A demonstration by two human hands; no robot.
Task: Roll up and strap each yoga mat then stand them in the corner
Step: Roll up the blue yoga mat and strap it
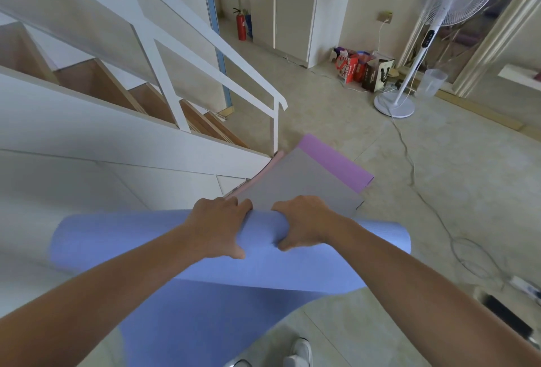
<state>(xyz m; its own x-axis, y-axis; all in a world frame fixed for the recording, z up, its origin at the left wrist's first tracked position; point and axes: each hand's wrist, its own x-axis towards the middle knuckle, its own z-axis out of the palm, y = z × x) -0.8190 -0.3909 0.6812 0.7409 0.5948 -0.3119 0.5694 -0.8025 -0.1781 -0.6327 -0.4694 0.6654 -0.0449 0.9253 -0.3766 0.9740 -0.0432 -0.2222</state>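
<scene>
**A:** What have you got hold of?

**B:** The blue mat (260, 237). My left hand (218, 224) and my right hand (304, 221) both grip its rolled part near the middle, with my fingers curled over the far side and my thumbs on the near side.

**A:** Is it all rolled?

**B:** No. A loose length hangs from the roll down towards my shoes (298, 352).

**A:** And the others?

**B:** A grey mat (304, 182) lies flat on the floor (439, 191) at the foot of the stairs (117, 88), just beyond my hands. A purple mat (336, 158) shows past its far edge.
</scene>
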